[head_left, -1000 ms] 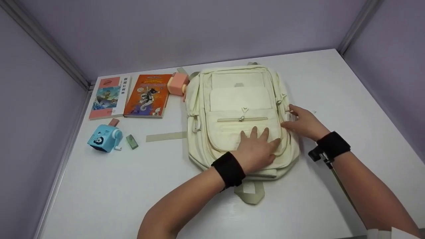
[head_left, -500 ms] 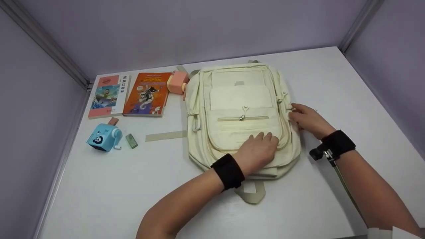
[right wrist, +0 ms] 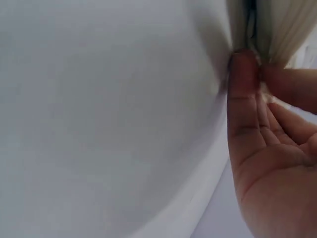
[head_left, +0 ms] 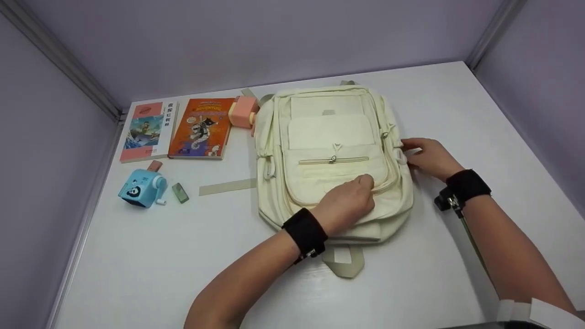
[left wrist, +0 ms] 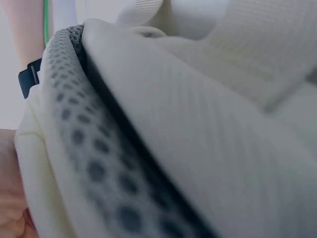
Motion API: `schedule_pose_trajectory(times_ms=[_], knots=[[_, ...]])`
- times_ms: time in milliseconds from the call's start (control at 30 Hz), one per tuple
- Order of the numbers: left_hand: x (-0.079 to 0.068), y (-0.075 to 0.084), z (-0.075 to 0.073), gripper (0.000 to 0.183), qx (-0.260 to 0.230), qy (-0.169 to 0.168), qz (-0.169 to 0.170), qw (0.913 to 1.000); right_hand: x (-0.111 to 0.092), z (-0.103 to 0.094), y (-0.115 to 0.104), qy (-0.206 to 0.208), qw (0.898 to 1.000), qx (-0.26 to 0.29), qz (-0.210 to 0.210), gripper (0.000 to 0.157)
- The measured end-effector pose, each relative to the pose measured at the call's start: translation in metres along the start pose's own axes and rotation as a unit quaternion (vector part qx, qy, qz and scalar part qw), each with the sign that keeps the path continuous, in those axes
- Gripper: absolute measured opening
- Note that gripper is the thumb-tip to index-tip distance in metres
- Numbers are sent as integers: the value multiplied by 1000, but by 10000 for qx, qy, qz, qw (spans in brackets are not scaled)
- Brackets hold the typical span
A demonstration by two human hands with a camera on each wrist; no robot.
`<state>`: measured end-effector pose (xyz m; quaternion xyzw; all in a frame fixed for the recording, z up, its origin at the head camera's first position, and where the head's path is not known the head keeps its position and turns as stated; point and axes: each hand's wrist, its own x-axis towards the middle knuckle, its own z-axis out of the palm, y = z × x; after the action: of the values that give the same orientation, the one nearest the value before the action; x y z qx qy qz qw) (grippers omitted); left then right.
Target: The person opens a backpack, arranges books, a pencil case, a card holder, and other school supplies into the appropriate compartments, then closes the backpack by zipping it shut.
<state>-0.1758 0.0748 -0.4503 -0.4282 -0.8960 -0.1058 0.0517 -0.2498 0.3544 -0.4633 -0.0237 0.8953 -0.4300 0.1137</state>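
A cream backpack (head_left: pixel 333 132) lies flat with its front pockets facing up. My left hand (head_left: pixel 349 201) grips fabric at the lower right of its front pocket, fingers curled under and mostly hidden in the head view. At the bag's right side, my right hand (head_left: pixel 432 157) pinches the edge between thumb and fingers. The right wrist view has those fingertips (right wrist: pixel 243 74) against a seam or zipper line; the exact part held is too blurred to tell. In the left wrist view, grey mesh padding (left wrist: pixel 89 119) of the backpack fills the middle, with part of my left hand (left wrist: pixel 11 188) at the edge.
Two books lie at the back left, one white and pink (head_left: pixel 148 130), one orange (head_left: pixel 201 128). A pink pencil sharpener (head_left: pixel 243 112) touches the bag's left side. A blue crank sharpener (head_left: pixel 142 187), a green eraser (head_left: pixel 180 193) and a reddish eraser (head_left: pixel 155 166) lie nearer.
My left hand has gone from lying spread on the front pocket to curled fingers gripping it. The right hand has shifted slightly outward and up along the bag's right side.
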Motion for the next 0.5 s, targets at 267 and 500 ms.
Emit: schedule_pose_trajectory(times_ms=[267, 500], knots=[[2, -9, -4, 14, -1747, -157, -827, 9810, 4, -2, 8, 333, 9951, -922, -99, 40], [3, -7, -4, 14, -1597, -197, -810, 9836, -2, 1, 2, 606, 9914, -1128, -289, 31]])
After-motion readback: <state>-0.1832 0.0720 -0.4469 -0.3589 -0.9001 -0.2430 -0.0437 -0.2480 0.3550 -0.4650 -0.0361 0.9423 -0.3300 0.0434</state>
